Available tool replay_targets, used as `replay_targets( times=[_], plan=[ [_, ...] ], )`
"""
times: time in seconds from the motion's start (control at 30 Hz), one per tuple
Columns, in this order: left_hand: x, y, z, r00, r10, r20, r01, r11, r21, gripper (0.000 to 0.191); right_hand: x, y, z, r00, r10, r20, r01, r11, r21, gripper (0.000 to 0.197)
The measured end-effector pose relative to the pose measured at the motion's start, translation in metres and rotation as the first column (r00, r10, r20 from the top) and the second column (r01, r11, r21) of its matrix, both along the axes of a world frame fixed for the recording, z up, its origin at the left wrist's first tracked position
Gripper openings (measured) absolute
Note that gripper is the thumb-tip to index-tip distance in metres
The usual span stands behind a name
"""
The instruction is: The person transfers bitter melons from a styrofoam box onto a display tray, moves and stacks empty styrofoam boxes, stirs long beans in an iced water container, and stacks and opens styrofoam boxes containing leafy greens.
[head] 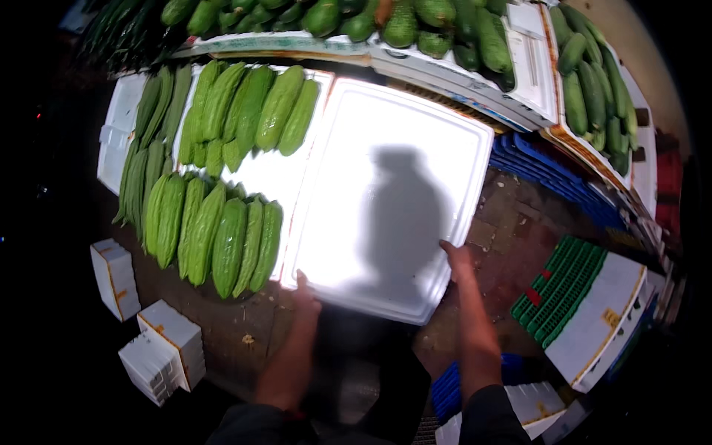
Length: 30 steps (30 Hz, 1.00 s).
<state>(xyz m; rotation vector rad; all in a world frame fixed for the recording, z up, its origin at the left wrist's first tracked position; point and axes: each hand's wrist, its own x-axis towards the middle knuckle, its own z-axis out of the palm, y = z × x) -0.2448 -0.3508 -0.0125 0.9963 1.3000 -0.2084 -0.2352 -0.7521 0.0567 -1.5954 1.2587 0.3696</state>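
Observation:
A large white foam box lid (339,183) with a raised rim lies in front of me, and my dark shadow falls across it. My left hand (306,297) grips its near left corner, thumb on top. On the right edge, my right hand (459,260) holds the rim with the thumb over it; the fingers underneath are hidden. Left of the lid, light green ridged bitter gourds (228,245) lie in a near row. Behind them is a second row of green gourds (275,108), on a white foam surface (258,181).
Long ridged gourds (153,167) lie at the far left. Behind the lid, foam boxes (461,78) bear green gourds (400,25); cucumbers (595,89) fill another box. Blue crates (548,167), green crates (559,292) and white foam boxes (172,336) stand around the floor.

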Motion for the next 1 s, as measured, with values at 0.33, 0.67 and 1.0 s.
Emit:
replay_targets(
  times=[0.33,0.67,1.0],
  plan=[
    [0.021,-0.04,0.078,0.99,-0.07,0.121,0.093,0.977,-0.192,0.055,-0.004,-0.003,-0.032,0.999,0.026,0.025,-0.026,1.0,-0.006,0.035],
    [0.02,0.008,0.071,0.994,-0.106,-0.022,0.086,0.894,-0.44,0.065,-0.002,0.003,-0.002,0.742,-0.456,0.491,0.383,0.89,0.248,0.092],
    [0.045,0.008,0.121,0.638,-0.65,-0.413,0.641,0.745,-0.182,0.066,-0.217,0.075,0.087,0.893,-0.411,0.184,0.417,0.909,0.008,0.062]
  ],
)
